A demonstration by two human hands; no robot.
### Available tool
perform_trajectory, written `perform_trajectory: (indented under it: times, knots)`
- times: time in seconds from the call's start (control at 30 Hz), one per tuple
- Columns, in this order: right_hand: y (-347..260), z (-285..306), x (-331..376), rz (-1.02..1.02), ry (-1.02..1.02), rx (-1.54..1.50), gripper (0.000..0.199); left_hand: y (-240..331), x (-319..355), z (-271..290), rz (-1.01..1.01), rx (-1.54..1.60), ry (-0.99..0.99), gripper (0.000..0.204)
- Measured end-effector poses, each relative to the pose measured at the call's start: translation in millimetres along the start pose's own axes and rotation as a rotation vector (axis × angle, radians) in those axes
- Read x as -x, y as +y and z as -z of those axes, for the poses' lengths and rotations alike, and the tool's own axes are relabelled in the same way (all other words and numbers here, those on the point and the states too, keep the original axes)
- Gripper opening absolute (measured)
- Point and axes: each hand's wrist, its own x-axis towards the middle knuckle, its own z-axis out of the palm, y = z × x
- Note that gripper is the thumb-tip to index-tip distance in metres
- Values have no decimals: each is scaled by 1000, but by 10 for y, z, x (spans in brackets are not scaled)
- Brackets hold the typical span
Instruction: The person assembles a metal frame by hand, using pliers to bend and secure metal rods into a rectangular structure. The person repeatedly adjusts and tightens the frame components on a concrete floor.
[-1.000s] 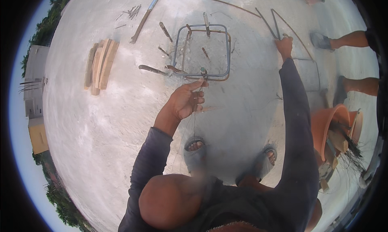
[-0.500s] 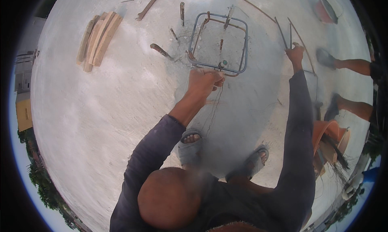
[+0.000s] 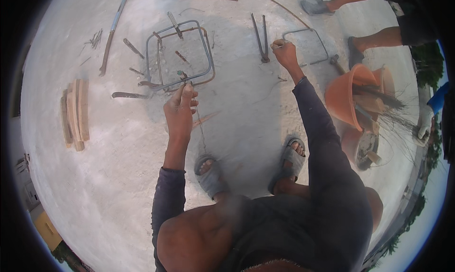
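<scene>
My left hand (image 3: 179, 111) pinches thin tie wire (image 3: 199, 122) at the near side of a rectangular bent-rebar stirrup (image 3: 210, 58); the wire's loose ends hang toward my left foot. Within the stirrup's outline, short rebar stubs (image 3: 175, 25) stick up from the concrete. To the right, my right hand (image 3: 287, 55) is raised above the floor with its fingers curled together. Whatever lies between those fingertips is too small to make out. Long-handled pincers (image 3: 264, 39) lie on the concrete just left of that hand, apart from it, their handles pointing away from me.
Another bent bar (image 3: 323, 43) lies farther right. Beside it stand orange buckets (image 3: 345, 95) with wires sticking out, and a hammer (image 3: 336, 63). Wooden strips (image 3: 76, 113) are stacked at left, near a long bar (image 3: 113, 32). A person's legs (image 3: 379, 37) and another's gloved hand (image 3: 424, 125) show at right.
My right hand has let go of the pincers, which now lie on the floor. My left hand stays at the stirrup with the wire. The view has swung to the right.
</scene>
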Motion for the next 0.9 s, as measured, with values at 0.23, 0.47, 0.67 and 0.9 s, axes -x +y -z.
perform_trajectory:
  times: [0.23, 0.47, 0.67, 0.9]
  knots:
    - [-68, 33, -476, 1227, -138, 1017, 35, 17, -89, 307, -87, -895, 61, 59]
    - [-53, 129, -651, 1142, -527, 1268, 63, 113, -116, 754, -344, -318, 421, 40]
    - [6, 76, -632, 1368, -302, 1209, 46, 587, -1204, 1082, -164, -89, 82, 58]
    - [-181, 93, -508, 1014, -342, 1125, 48, 559, -2267, 734, 159, 140, 21, 35]
